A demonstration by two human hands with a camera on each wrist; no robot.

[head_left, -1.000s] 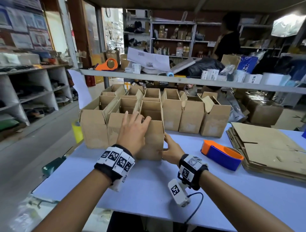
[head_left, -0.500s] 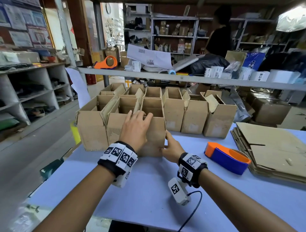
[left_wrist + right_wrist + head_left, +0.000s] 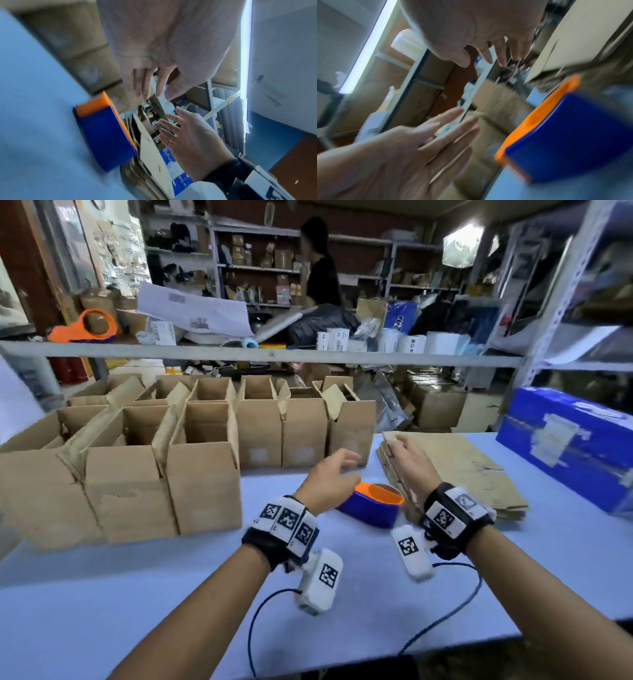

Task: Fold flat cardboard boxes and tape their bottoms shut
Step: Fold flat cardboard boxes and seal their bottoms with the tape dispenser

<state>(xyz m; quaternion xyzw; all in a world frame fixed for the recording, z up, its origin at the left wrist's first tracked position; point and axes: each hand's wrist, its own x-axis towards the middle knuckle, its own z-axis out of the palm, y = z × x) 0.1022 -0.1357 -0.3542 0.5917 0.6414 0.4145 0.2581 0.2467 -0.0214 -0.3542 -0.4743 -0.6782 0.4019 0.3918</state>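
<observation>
Several folded brown boxes (image 3: pixel 202 474) stand open-topped in rows on the left of the blue table (image 3: pixel 171 594). A stack of flat cardboard (image 3: pixel 459 467) lies at the right. An orange and blue tape dispenser (image 3: pixel 373 505) sits against the stack's near-left side. My left hand (image 3: pixel 334 474) hovers over the dispenser with its fingers relaxed and holds nothing. My right hand (image 3: pixel 407 460) hangs just above the stack's left edge, fingers spread, also empty. The left wrist view shows the right hand (image 3: pixel 188 135) beside the dispenser (image 3: pixel 102 135); the right wrist view is blurred.
A large blue carton (image 3: pixel 565 446) lies on the table's far right. A grey shelf rail (image 3: pixel 274 354) crosses behind the boxes, with a second orange dispenser (image 3: pixel 89 326) on it. A person (image 3: pixel 318 268) stands at the back shelves. Wrist-camera cables (image 3: pixel 445 618) trail on the near tabletop.
Both hands have let go of the front folded box and swung right, to the tape dispenser and the flat stack. The head view has turned right with them.
</observation>
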